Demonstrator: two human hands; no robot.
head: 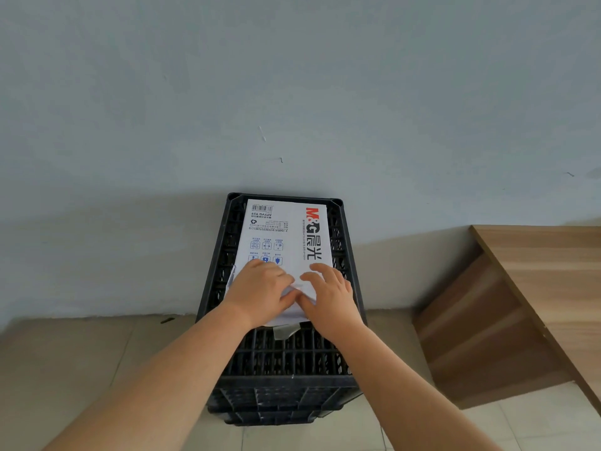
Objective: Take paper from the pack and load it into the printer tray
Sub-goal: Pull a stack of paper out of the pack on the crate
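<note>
Left hand [260,284]: palm down on the near end of the pack, fingers bent, thumb tucked toward the right hand; whether it pinches the wrapper cannot be told.
Right hand [328,292]: palm down just beside the left, fingers spread over the pack's near right corner, thumb meeting the left thumb at a raised fold of wrapper.
Pack [286,236]: white wrapped ream with red and black print and a barcode, lying flat; its near end is under both hands, its far end reaches toward the wall. Wrapper is crumpled and loose at the near end.
Crate [286,362]: black lattice plastic, the pack lying on top of it.
Wall [292,92]: pale grey, behind the crate.
Floor [81,359]: beige tiles.
Desk [546,271]: wood-grain, right of the crate, well apart from the hands.
</note>
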